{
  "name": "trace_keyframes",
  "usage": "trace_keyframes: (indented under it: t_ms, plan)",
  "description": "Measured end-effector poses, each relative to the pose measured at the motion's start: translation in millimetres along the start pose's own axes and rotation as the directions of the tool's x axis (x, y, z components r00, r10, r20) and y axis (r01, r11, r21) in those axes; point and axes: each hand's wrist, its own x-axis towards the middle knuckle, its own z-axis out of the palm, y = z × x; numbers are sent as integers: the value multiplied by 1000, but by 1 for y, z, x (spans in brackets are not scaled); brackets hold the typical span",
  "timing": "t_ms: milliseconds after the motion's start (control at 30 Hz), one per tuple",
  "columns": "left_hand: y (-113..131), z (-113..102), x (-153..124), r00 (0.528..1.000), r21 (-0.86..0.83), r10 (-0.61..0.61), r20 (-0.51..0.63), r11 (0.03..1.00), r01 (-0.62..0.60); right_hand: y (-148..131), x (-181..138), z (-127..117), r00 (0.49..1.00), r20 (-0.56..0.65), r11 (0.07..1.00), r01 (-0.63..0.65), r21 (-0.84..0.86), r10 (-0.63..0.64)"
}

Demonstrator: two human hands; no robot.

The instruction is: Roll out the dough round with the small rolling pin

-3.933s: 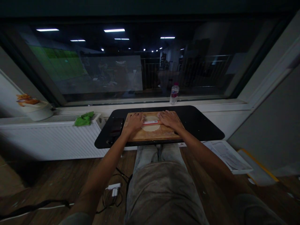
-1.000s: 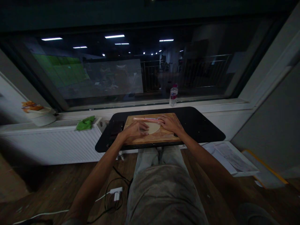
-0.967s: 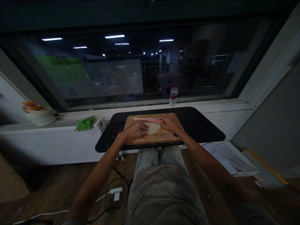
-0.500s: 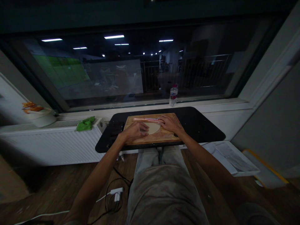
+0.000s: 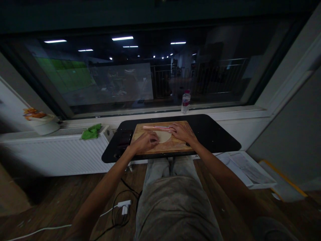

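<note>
On a wooden board (image 5: 173, 146) lies a thin, pale, rounded sheet of dough (image 5: 164, 136). My left hand (image 5: 146, 141) is over its left edge, fingertips pinched together on that edge. Across the board, just beyond the dough, lies a light wooden rolling pin (image 5: 150, 128) with a red and white strip along its right part. My right hand (image 5: 182, 131) is closed over the pin's right end, palm down, and covers that end. The fingers of this hand also reach the dough's right edge. Part of the dough is hidden under my left fingers.
The board rests on a small black table (image 5: 215, 135) under a window. A dark phone-like object (image 5: 124, 138) lies left of the board. On the sill stands a water bottle (image 5: 186, 102). A green cloth (image 5: 91, 131) and a white pot (image 5: 45, 124) sit by the radiator (image 5: 75, 157). Cables and a white plug (image 5: 124, 204) lie on the floor.
My left hand, smeared by motion before, is now sharper, with its fingers drawn together at the dough's left edge. My right hand and the rolling pin have hardly moved.
</note>
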Motion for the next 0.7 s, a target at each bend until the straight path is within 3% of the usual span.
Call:
trace_keyframes:
  t_ms: [500,700]
  plan:
    - [8,4,2,998,188,29,50,981,-38,11,1,9,1000,-2,1000,2,-26,-2]
    - [11,5,-6,999,142,4,35,990,-9,11,0,8,1000,-6,1000,-1,-23,1]
